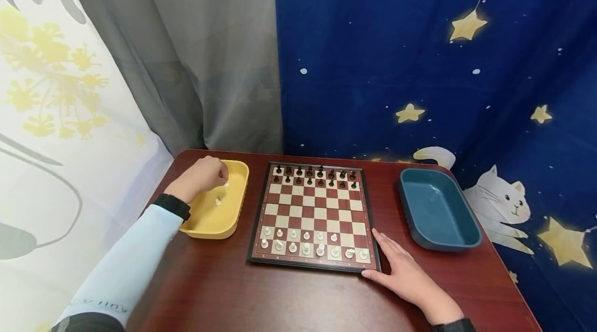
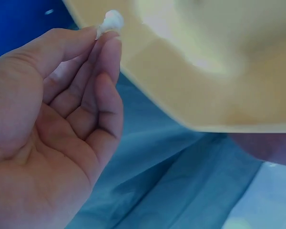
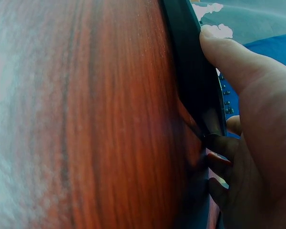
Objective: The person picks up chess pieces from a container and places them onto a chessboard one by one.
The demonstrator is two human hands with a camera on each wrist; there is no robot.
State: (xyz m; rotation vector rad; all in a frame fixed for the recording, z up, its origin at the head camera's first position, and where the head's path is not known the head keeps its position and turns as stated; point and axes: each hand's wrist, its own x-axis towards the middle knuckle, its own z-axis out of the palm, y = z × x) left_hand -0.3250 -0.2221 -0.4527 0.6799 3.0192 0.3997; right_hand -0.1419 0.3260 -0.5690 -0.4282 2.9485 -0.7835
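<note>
Left hand [image 1: 201, 175] pinches white piece [image 2: 110, 21] over yellow tray [image 1: 233, 213]; right hand [image 1: 408, 275] flat against chessboard [image 1: 313, 213]; sleeve lettering unreadable

Dark red-brown wood-grain counter [image 1: 289, 296]. Square chessboard, dark-red and cream checks, black frame [image 1: 313, 216]. Black chess pieces [image 1: 315, 176] on the far rows, white chess pieces [image 1: 308, 243] on the near rows. Rounded yellow plastic tray [image 1: 228, 218], one small white piece [image 1: 217, 201] inside; another small white piece [image 2: 110, 21] in the left hand [image 1: 201, 175] grip, shape blurred, probably a pawn. Rounded teal-blue plastic tray [image 1: 438, 213]. Light-blue sleeve [image 1: 126, 264], black cuff. Navy backdrop cloth [image 1: 420, 62] with yellow stars, white cat. Grey curtain [image 1: 196, 52].
</note>
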